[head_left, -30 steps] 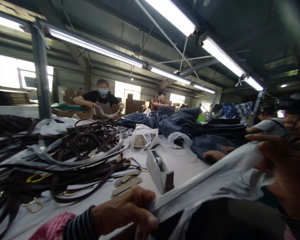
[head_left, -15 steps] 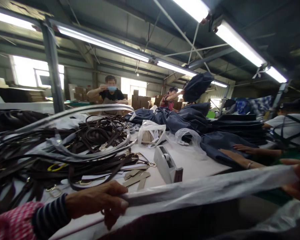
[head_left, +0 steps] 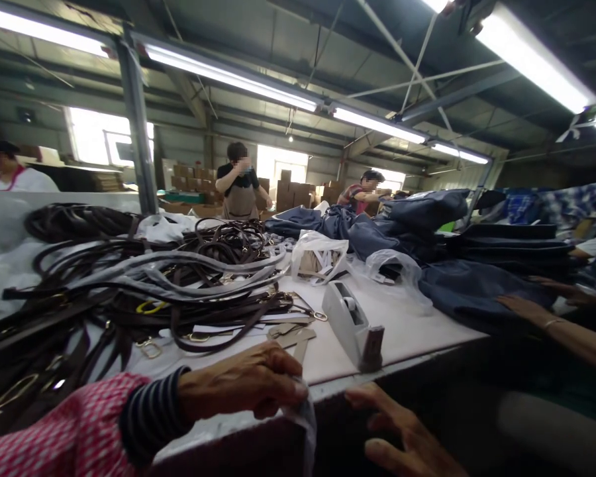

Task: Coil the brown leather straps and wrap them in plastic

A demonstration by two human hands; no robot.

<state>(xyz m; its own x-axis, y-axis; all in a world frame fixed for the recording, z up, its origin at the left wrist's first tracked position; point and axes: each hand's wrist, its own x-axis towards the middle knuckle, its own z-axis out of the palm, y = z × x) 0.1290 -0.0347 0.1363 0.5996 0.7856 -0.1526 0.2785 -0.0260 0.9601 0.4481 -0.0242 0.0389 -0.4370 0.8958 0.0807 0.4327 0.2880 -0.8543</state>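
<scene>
My left hand, in a checked sleeve with a striped cuff, is closed in a pinch at the table's front edge. From its fingertips hangs a strip of clear plastic wrap; whether a strap lies inside, I cannot tell. My right hand is below the edge to the right, fingers apart and holding nothing. A grey tape dispenser stands just beyond both hands. Beige strips lie past my left fingers, beside dark brown straps with gold-coloured buckles.
Dark blue bags are heaped at the right, where a co-worker's hands rest. Clear plastic bags sit mid-table. Plastic-wrapped straps curve over the pile at left. A metal post rises behind; two people stand across the table.
The plastic-wrapped length stretched between my hands now hangs from my left hand only. My right hand has let go and moved left and down. The far co-worker lowered a blue bag onto the heap.
</scene>
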